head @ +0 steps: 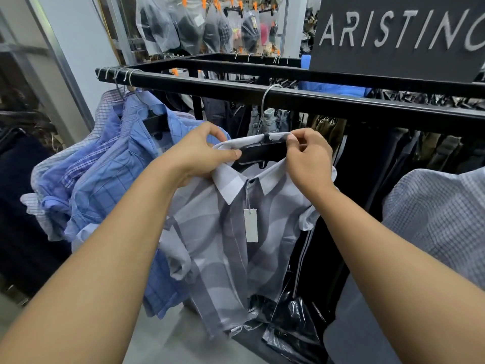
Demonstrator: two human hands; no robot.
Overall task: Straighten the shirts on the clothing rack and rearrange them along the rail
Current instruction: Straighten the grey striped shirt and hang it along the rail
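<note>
Several blue shirts (110,174) bunch at the left end of the rail (341,99). Left hand (202,153) and right hand (307,158) each pinch the collar of the grey shirt (223,232) over its hanger (262,153), mid-rail; uneven tugging could slip a shoulder off.

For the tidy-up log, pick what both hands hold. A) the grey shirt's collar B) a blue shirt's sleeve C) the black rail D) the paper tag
A: the left hand and right hand each pinch the collar of the grey shirt; the tag hangs untouched.
</note>
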